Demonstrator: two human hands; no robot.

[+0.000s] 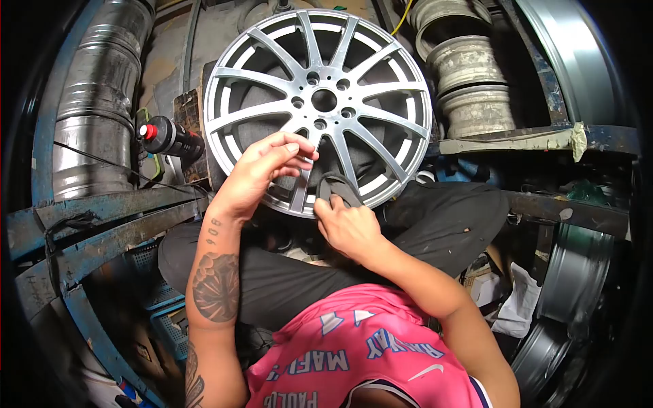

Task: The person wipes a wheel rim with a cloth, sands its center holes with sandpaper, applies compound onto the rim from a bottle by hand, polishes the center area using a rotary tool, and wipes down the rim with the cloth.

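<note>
A silver multi-spoke car wheel rim point(371, 91) faces me, with several bolt holes around its round centre opening. My left hand point(269, 166) is at its lower left spokes, fingers loosely bent and apart, holding nothing that I can see. At the lower edge of the rim, my right hand point(348, 223) is closed on a dark grey folded sheet point(345, 190). Whether this sheet is cloth or sandpaper I cannot tell. It lies against the lower spokes, and part of it is hidden by the fingers.
A black bottle with a red cap point(165, 135) lies left of the rim. Worn steel rims point(469, 68) are stacked at the upper right, and metal cylinders point(95, 129) at the left. Blue metal frames point(109, 212) flank my crossed legs point(442, 221). A blue crate point(166, 326) stands lower left.
</note>
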